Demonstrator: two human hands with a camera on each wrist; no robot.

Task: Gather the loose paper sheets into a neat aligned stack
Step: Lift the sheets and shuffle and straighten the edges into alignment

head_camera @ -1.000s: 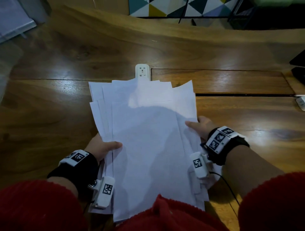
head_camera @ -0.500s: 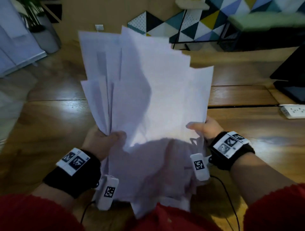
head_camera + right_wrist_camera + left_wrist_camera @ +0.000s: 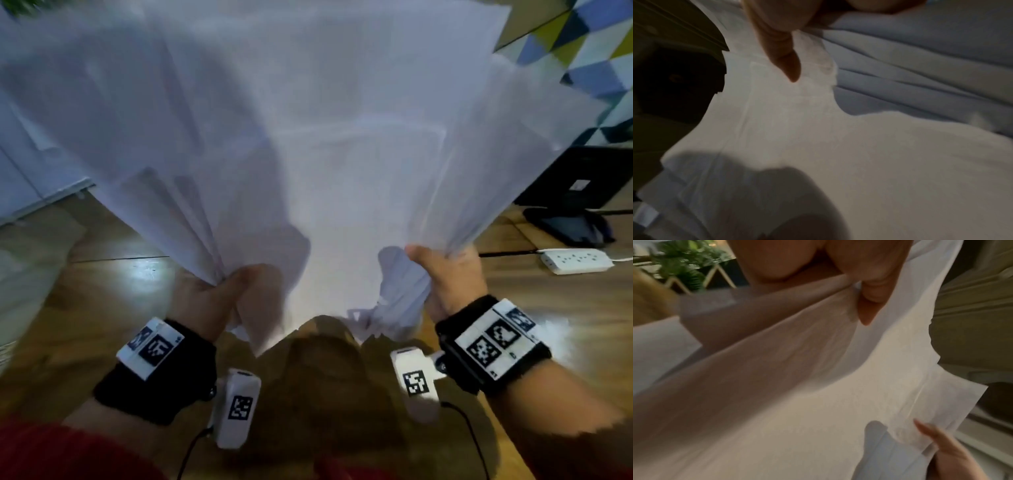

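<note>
The left hand [image 3: 219, 294] and the right hand [image 3: 445, 274] each pinched a lower corner of the paper sheets [image 3: 308, 137], thumbs on the near face. The sheets were held upright above the worktop [image 3: 102, 308], fanned and misaligned. The step in hand appeared to be squaring up. The next move probably called for tapping the lower edges on the worktop with loosened grips.

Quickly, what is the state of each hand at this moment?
Left hand: closed, gripping the fanned white paper sheets at their lower left edge.
Right hand: closed, gripping the same sheets at their lower right edge.
</note>
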